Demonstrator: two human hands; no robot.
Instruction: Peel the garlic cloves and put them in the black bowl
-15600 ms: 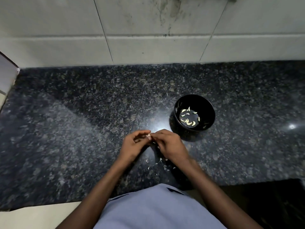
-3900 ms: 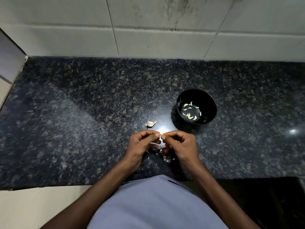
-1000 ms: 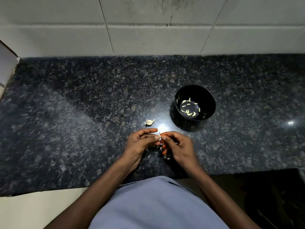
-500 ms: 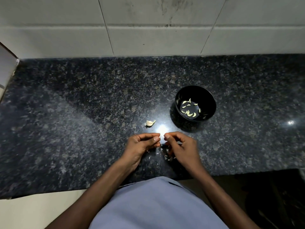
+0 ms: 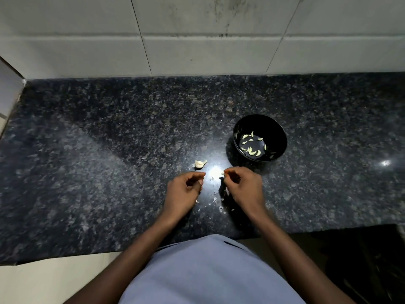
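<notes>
The hands have come apart! Half a second ago they were fingertip to fingertip over one clove; now the right hand (image 5: 243, 186) has drawn off toward the black bowl (image 5: 278, 130), its fingers pinching a small pale clove (image 5: 222, 173) at the tips. By my reading that clove is peeled and the drop into the bowl comes next. The left hand (image 5: 183, 191) hangs back over the surface (image 5: 87, 172), fingers loosely curled; whether a scrap of skin sits in there, I cannot tell.

Down between and below the hands, flecks of papery peel (image 5: 221, 208) litter the dark stone. Just beyond the left hand lies a pale piece of garlic (image 5: 200, 164), looking unpeeled from here, untouched and waiting its turn, same spot as a second ago.

Now the bowl: it stands upright just beyond the right hand, and in its bottom lies a scatter of peeled cloves (image 5: 252, 148), roughly a dozen pale crescents. Nothing else is in there that I can make out.
</notes>
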